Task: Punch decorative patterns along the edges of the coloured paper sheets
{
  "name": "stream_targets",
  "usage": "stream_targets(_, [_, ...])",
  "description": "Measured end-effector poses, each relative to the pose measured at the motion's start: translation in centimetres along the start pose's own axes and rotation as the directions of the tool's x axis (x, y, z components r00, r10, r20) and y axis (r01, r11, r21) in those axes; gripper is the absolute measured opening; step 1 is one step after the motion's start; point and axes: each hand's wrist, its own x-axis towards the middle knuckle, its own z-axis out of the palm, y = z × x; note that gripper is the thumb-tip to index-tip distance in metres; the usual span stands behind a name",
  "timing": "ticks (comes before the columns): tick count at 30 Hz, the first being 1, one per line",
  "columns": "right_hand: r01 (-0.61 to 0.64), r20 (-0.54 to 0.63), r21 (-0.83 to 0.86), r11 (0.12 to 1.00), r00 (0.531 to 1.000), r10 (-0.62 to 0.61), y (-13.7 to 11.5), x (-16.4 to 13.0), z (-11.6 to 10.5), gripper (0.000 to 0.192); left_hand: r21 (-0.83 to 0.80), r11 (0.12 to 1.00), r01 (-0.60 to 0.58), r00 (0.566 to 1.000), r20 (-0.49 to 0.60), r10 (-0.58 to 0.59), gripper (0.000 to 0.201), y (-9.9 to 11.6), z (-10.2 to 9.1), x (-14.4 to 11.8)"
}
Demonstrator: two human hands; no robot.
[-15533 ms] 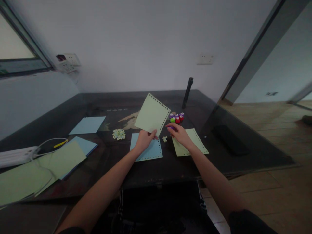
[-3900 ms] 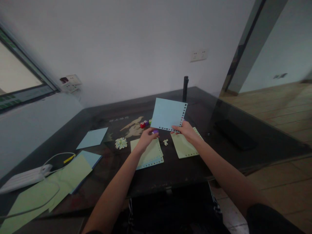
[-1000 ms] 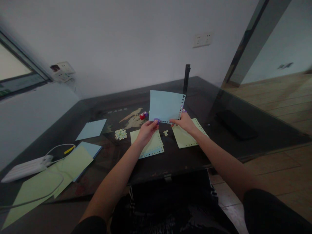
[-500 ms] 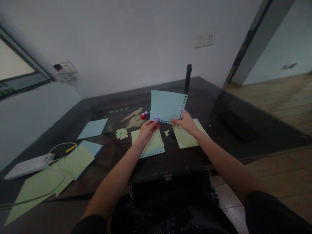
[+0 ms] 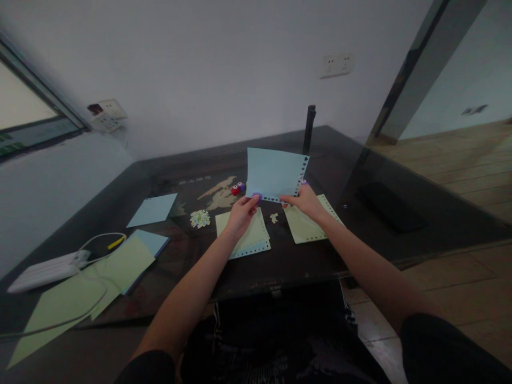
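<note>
A light-blue sheet of paper is held up over the table, tilted, with small shapes punched along its right and lower edges. My left hand is closed on a small purple paper punch at the sheet's lower left corner. My right hand pinches the lower right corner; another purple piece shows behind its fingers. A red punch and a purple one lie left of the sheet. Beneath my left hand is a stack of punched sheets; a yellow-green punched sheet lies under my right wrist.
A pile of paper bits and a smaller heap are on the dark table. Left are a blue sheet, yellow-green sheets and a white power strip with cables. A black post stands behind; a dark flat object lies right.
Almost nothing differs. Both hands keep their hold, and the blue sheet has shifted only very slightly.
</note>
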Motion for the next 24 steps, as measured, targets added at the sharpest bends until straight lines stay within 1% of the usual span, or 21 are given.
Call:
stream_targets(8, [-0.011, -0.015, 0.026, 1.0, 1.0, 0.011, 0.1, 0.02, 0.05, 0.012, 0.09, 0.996, 0.018, 0.999, -0.038, -0.015, 0.027, 0.07, -0.05, -0.33])
stream_targets(12, [0.002, 0.001, 0.03, 1.0, 1.0, -0.002, 0.03, 0.01, 0.03, 0.015, 0.039, 0.999, 0.029, 1.0, -0.007, -0.028, 0.029, 0.08, 0.02, -0.36])
stream_targets(15, [0.014, 0.008, 0.019, 1.0, 1.0, -0.014, -0.01, -0.01, -0.02, 0.016, 0.003, 0.999, 0.043, 0.999, -0.015, -0.043, 0.029, 0.04, 0.07, -0.37])
stream_targets(24, [0.022, 0.003, 0.008, 1.0, 1.0, -0.022, -0.09, -0.03, -0.02, 0.015, -0.018, 0.999, 0.038, 0.999, -0.009, -0.038, 0.027, 0.01, 0.13, -0.5])
